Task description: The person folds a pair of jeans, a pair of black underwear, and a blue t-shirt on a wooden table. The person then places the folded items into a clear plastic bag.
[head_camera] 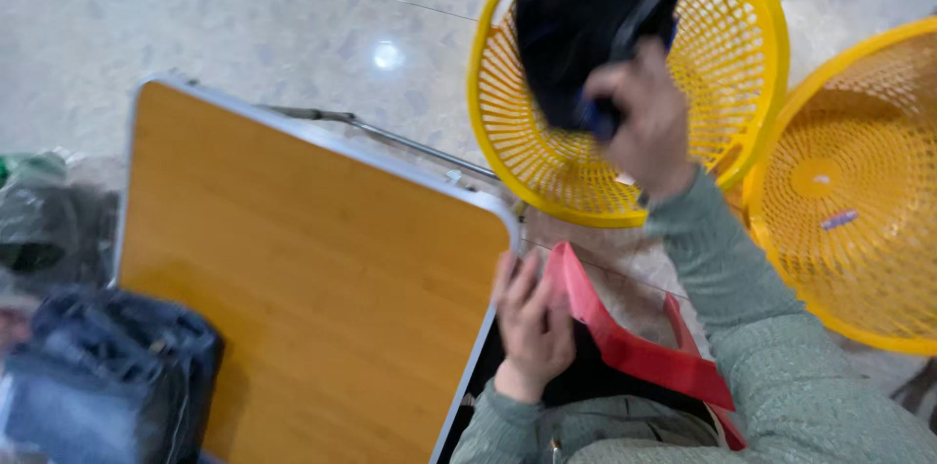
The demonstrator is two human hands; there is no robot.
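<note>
Head view: my right hand (pixel 639 118) is raised over the nearer yellow basket (pixel 752 15), fingers curled tight around a bunched black garment (pixel 586 15). The cloth hangs up and away from my knuckles, its long axis slanting toward the basket's far rim, inside the bowl. My left hand (pixel 532 322) is much farther off, down by the wooden table (pixel 312 269) corner, fingers together, resting on the edge of a red bin (pixel 634 352). A second yellow basket (pixel 859 201) sits just beside the first.

Wooden folding table (pixel 312 269) sat just left of the left hand (pixel 532 327), dark bag (pixel 107 376) on its far-left corner. Speckled floor (pixel 195 5) carried two yellow baskets (pixel 722 132) around the right hand (pixel 644 122).
</note>
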